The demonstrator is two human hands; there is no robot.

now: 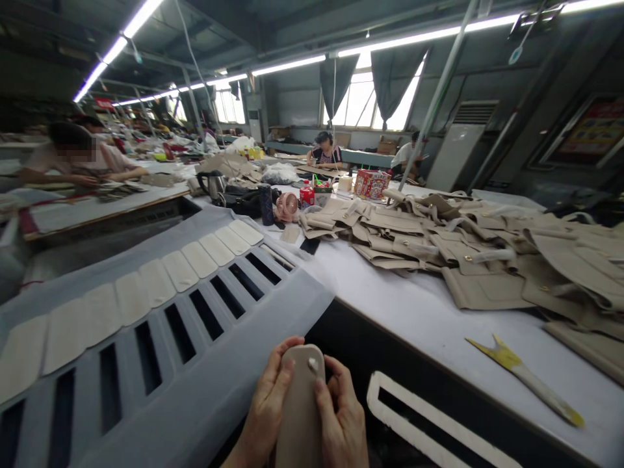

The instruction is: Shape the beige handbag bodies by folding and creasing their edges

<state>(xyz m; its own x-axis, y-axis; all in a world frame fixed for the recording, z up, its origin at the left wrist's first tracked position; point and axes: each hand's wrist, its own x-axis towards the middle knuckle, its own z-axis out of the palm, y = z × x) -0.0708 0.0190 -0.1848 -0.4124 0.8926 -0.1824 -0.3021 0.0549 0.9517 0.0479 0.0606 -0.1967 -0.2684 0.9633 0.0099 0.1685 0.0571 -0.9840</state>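
Observation:
A beige leather strap (301,416) with a rounded end is held upright between my two hands, low in the middle of the view. Near its tip sits a small shiny metal stud (312,365). My left hand (273,390) grips the strap's left edge, thumb on its front face. On the opposite edge, my right hand (341,409) has curled fingers with the thumb pressed close to the strap. The strap's lower end runs out of view. Just right of my right hand lies a pale slotted frame (409,416) over a dark gap.
On the left, a grey slotted surface (273,325) carries a row of pale rounded pieces (156,283). Beige leather bag parts (482,260) are heaped on the white table (390,305) at right, near a yellow-ended tool (526,377). Several people sit at tables further back.

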